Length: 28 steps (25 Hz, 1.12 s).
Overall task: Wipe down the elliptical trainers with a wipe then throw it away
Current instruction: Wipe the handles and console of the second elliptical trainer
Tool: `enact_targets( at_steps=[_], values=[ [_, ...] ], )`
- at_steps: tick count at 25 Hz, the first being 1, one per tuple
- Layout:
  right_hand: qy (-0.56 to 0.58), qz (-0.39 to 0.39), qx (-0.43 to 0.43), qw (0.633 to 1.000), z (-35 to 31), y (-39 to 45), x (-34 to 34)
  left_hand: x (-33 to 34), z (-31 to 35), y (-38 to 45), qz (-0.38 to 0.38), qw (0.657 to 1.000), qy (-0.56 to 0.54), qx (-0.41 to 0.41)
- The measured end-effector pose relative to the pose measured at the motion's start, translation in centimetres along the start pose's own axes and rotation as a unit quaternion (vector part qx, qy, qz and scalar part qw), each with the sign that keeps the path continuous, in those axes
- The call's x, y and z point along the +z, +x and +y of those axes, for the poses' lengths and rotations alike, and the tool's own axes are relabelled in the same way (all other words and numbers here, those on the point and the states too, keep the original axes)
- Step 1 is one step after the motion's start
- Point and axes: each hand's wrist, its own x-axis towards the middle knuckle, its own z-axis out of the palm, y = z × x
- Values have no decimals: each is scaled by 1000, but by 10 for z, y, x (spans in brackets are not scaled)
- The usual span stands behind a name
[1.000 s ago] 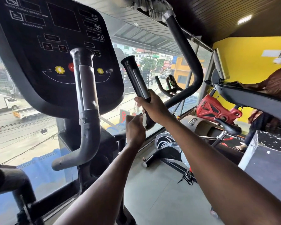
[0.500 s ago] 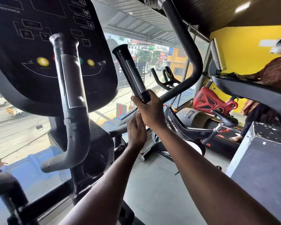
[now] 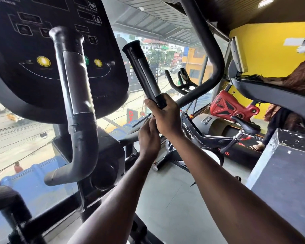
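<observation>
The elliptical trainer's black console (image 3: 42,50) fills the upper left. Two upright black handles rise in front of it: the left handle (image 3: 77,95) near me and the right handle (image 3: 143,74) further right. My right hand (image 3: 165,117) is closed around the base of the right handle. My left hand (image 3: 149,136) sits just below it with fingers curled, against the handle's lower bend; what it holds is hidden. No wipe shows in this view. The trainer's long curved swing arm (image 3: 209,50) passes behind my hands.
A black spin bike (image 3: 201,131) stands on the grey floor to the right, with a red machine (image 3: 225,104) behind it. A grey box (image 3: 285,169) is close at right. A person's bare foot (image 3: 257,147) rests on a treadmill belt. Glass window ahead.
The view has dropped and moved closer to the handles. A white scrap seen between my hands a second ago is now out of sight. Both hands stay at the right handle's base.
</observation>
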Motion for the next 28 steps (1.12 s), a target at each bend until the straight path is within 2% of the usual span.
enact_targets(
  at_steps=[2, 5, 7, 10, 12, 16, 19, 24, 28],
  values=[
    [2, -2, 2, 1000, 1, 0, 0, 5, -3, -5, 27, 999, -7, 46],
    [-2, 3, -8, 1000, 2, 0, 1, -1, -18, 4, 16, 997, 28, 65],
    [-7, 9, -12, 1000, 3, 1, 1, -8, -37, 13, 13, 997, 61, 39],
    [-3, 5, -8, 1000, 2, 1, 2, -20, -48, 25, -12, 994, 104, -43],
    [-3, 3, -12, 1000, 2, 1, 1, -18, -37, 22, -19, 996, 75, -48],
    [10, 5, -17, 1000, 1, 0, 1, 2, -16, -8, 13, 994, 23, 104],
    [12, 7, -18, 1000, 1, 0, 2, 2, -28, -7, 47, 986, 41, 153],
    [12, 7, -27, 1000, 3, 1, 3, -10, -63, 14, 44, 994, 76, 67],
    [16, 7, -38, 999, 6, 2, 3, -27, -93, 32, -7, 989, 139, -43]
  ],
)
